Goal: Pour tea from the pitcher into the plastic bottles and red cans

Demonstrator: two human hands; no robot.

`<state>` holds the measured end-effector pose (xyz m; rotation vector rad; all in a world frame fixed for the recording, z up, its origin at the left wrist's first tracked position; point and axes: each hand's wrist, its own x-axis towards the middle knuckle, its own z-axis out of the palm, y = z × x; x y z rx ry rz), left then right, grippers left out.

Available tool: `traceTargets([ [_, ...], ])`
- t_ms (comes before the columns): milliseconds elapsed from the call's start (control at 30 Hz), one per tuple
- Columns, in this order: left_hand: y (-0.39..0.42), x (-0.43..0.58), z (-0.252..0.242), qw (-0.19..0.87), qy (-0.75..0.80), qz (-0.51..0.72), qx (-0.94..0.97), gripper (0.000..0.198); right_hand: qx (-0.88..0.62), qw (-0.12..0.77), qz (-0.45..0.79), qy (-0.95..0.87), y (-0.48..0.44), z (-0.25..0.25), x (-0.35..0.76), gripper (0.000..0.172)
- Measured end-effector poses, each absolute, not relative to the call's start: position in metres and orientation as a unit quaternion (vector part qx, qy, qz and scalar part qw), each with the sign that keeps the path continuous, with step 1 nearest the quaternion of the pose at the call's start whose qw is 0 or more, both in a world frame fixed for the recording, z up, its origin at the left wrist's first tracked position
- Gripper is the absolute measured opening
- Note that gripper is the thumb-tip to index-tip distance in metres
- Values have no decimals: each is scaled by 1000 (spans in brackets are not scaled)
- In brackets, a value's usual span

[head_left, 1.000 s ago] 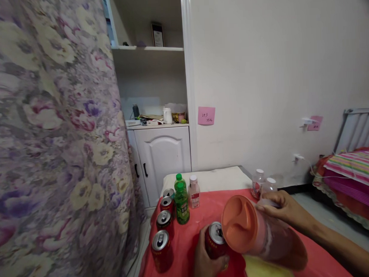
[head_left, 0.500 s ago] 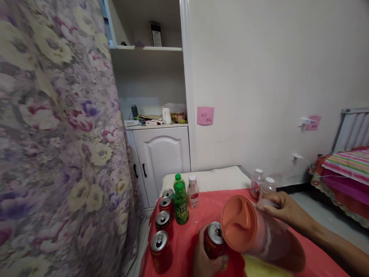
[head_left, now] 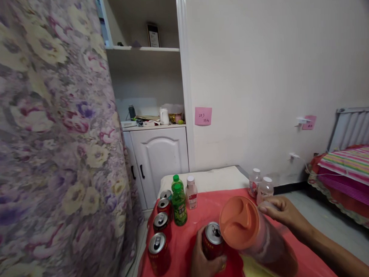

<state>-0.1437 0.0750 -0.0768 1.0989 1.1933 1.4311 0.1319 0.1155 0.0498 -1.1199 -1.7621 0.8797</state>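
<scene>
My left hand (head_left: pixel 203 257) is wrapped round a red drink can (head_left: pixel 212 240) with an opened silver top. My right hand (head_left: pixel 276 210) grips the handle of a clear pitcher (head_left: pixel 271 248) with an orange lid (head_left: pixel 239 222). The pitcher lies tilted, its lid towards the can and close beside the can's rim. Reddish-brown liquid shows inside it. Whether any liquid runs from the lid I cannot tell. Below the pitcher, a yellow patch (head_left: pixel 252 267) shows on the table.
Several opened cans (head_left: pixel 160 252) line the left side of the red-covered table (head_left: pixel 205 206). Green bottles (head_left: pixel 179 207) and a white-capped bottle (head_left: pixel 191 192) stand behind them. Two clear bottles (head_left: pixel 254 182) are at the far right. A floral curtain (head_left: pixel 57 139) hangs at left.
The view has shifted slightly. The pitcher's base has dropped a little, so it is tilted somewhat less, and its liquid sits lower towards the base. The can stays in my left hand.
</scene>
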Motion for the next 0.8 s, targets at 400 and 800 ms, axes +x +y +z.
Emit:
traceTargets([
  [400,72,-145,-43,474,525,568,421,82,-446,600,413,-520,111,-1,154,52],
  [800,78,-149,-65,461,513,574,441,74,-405,701,409,-422,122,-56,149,48],
])
